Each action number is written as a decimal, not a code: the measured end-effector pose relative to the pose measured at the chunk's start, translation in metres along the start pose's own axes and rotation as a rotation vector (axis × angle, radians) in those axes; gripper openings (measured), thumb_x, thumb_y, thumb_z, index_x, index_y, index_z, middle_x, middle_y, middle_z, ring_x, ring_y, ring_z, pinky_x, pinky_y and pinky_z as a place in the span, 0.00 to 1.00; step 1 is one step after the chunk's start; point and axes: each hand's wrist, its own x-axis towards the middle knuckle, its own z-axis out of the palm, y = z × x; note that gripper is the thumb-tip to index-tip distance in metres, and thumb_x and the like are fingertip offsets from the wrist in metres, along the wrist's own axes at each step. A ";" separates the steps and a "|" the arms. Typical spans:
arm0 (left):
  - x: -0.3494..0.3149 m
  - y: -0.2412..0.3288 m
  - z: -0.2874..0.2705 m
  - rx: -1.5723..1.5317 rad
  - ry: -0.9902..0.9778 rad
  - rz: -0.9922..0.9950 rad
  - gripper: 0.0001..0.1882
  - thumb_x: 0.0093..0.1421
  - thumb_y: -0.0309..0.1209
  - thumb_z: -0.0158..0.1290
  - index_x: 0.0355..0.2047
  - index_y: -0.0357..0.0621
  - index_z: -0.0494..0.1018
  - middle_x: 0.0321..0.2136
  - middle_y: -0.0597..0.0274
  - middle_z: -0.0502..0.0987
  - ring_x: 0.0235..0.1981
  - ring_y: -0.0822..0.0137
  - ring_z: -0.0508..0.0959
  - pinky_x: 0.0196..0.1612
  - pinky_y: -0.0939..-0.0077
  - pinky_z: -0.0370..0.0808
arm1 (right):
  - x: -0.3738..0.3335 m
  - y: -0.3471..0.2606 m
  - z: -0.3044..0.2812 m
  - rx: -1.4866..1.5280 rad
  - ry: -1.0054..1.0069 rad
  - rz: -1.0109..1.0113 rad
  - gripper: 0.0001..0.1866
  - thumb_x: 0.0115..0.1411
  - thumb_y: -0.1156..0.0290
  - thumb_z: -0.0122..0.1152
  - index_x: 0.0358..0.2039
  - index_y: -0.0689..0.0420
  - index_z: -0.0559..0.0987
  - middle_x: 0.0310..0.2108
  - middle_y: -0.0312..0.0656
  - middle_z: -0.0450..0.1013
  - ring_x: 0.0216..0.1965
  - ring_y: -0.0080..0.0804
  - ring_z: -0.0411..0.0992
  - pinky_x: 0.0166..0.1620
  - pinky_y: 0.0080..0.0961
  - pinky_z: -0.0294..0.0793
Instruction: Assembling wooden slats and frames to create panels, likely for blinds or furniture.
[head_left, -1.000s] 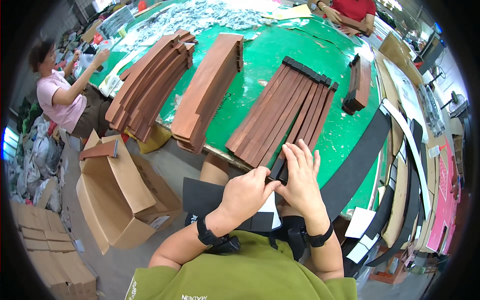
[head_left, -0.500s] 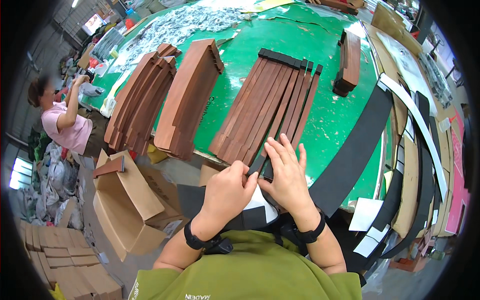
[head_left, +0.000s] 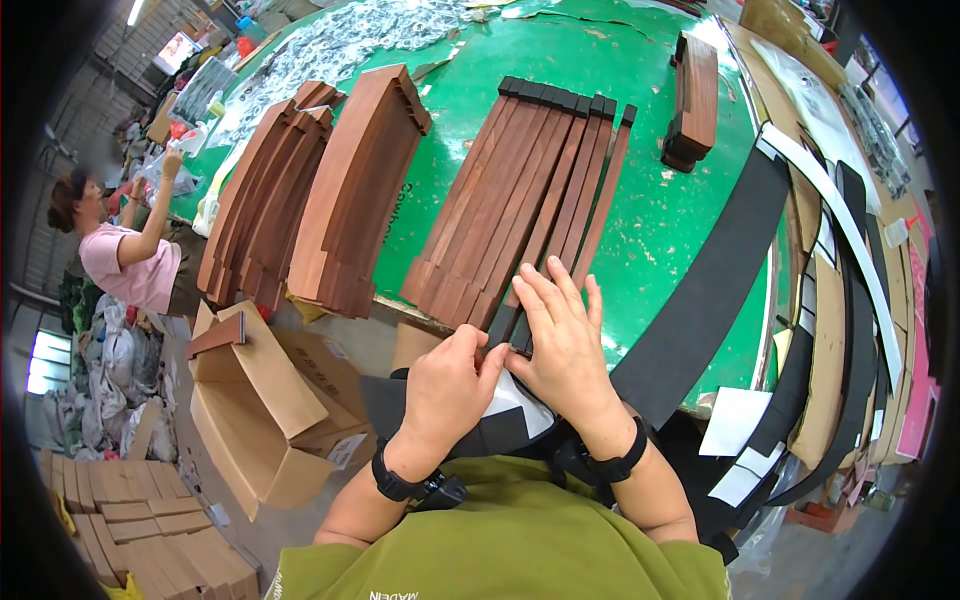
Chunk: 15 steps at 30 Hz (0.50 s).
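Note:
A row of long brown wood-grain slats [head_left: 495, 200] lies on the green table, with black pads [head_left: 555, 96] across their far ends. At the near end of one slat sits a black strip [head_left: 501, 326]. My left hand [head_left: 440, 390] is closed in a pinch at that strip, thumb against forefinger. My right hand [head_left: 562, 340] rests on the near ends of the slats beside it, fingers stretched out and thumb close to the left thumb. Below both hands is a white sheet [head_left: 510, 392] with black pieces, partly hidden by them.
Stacks of brown slats [head_left: 345, 190] stand to the left, and a small bundle [head_left: 692, 100] lies at the far right. A long black sheet [head_left: 705, 290] crosses the table's right side. An open carton [head_left: 255, 420] is at lower left. A person [head_left: 130, 250] stands beyond it.
My hands stay at the same slat end, with the left shifted slightly. The whole view has tilted a little. The person at the left has raised an arm.

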 end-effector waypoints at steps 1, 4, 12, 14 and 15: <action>0.000 0.000 0.001 0.000 -0.003 0.000 0.11 0.61 0.34 0.62 0.32 0.40 0.73 0.23 0.54 0.80 0.25 0.54 0.82 0.28 0.64 0.76 | 0.000 0.000 0.000 -0.003 0.000 -0.005 0.43 0.41 0.66 0.78 0.60 0.60 0.73 0.63 0.43 0.67 0.70 0.45 0.58 0.69 0.60 0.50; -0.002 -0.001 0.004 0.034 0.050 0.046 0.10 0.61 0.33 0.62 0.32 0.41 0.73 0.23 0.54 0.80 0.24 0.54 0.81 0.27 0.64 0.76 | 0.001 -0.001 -0.001 0.003 -0.013 -0.001 0.43 0.41 0.65 0.78 0.60 0.60 0.73 0.63 0.43 0.68 0.70 0.45 0.58 0.69 0.60 0.49; -0.001 -0.003 0.008 0.056 0.105 0.100 0.11 0.61 0.32 0.62 0.31 0.40 0.72 0.20 0.55 0.77 0.21 0.55 0.80 0.24 0.64 0.74 | 0.001 0.000 0.000 -0.016 -0.011 -0.006 0.42 0.43 0.64 0.77 0.60 0.61 0.73 0.63 0.43 0.68 0.70 0.44 0.58 0.70 0.60 0.48; 0.000 -0.002 0.008 0.053 0.106 0.098 0.11 0.60 0.31 0.62 0.31 0.40 0.71 0.20 0.56 0.77 0.20 0.56 0.79 0.24 0.64 0.74 | 0.001 0.000 0.000 -0.021 -0.012 -0.007 0.42 0.43 0.64 0.77 0.60 0.61 0.73 0.63 0.43 0.68 0.70 0.44 0.58 0.70 0.60 0.48; 0.000 -0.002 0.008 0.055 0.108 0.096 0.11 0.60 0.31 0.62 0.30 0.41 0.71 0.19 0.56 0.76 0.20 0.56 0.79 0.24 0.64 0.74 | 0.001 0.000 0.000 -0.026 -0.016 -0.007 0.42 0.43 0.64 0.77 0.60 0.61 0.73 0.63 0.43 0.68 0.70 0.44 0.58 0.70 0.60 0.48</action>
